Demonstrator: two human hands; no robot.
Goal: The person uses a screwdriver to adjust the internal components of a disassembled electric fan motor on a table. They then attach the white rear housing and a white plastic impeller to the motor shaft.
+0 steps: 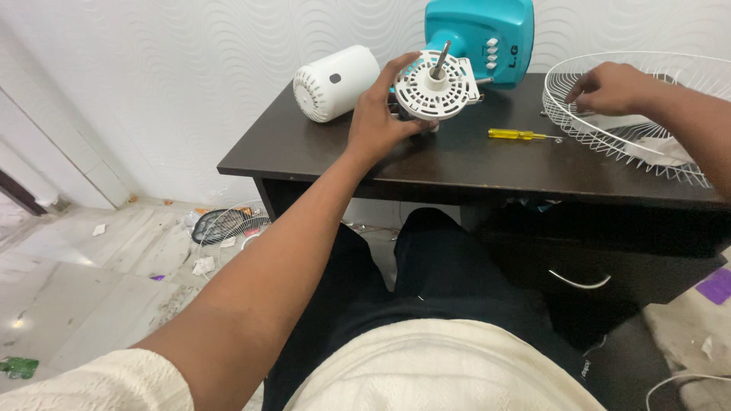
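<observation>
My left hand (pixel 381 114) grips the side of a white fan motor housing (pixel 435 90), a round slotted disc with a metal shaft sticking up from its middle. It rests on the dark desk (pixel 472 164) in front of a teal fan base (pixel 480 34). My right hand (pixel 613 87) rests on the rim of a white wire fan guard (pixel 609 137) at the desk's right end, fingers curled over the wires. A yellow-handled screwdriver (pixel 521 135) lies between the two hands.
A white cylindrical motor cover (pixel 335 82) lies on its side at the desk's back left. On the floor to the left sits another wire guard (pixel 228 228) among scraps. A drawer with a metal handle (pixel 579 283) is under the desk.
</observation>
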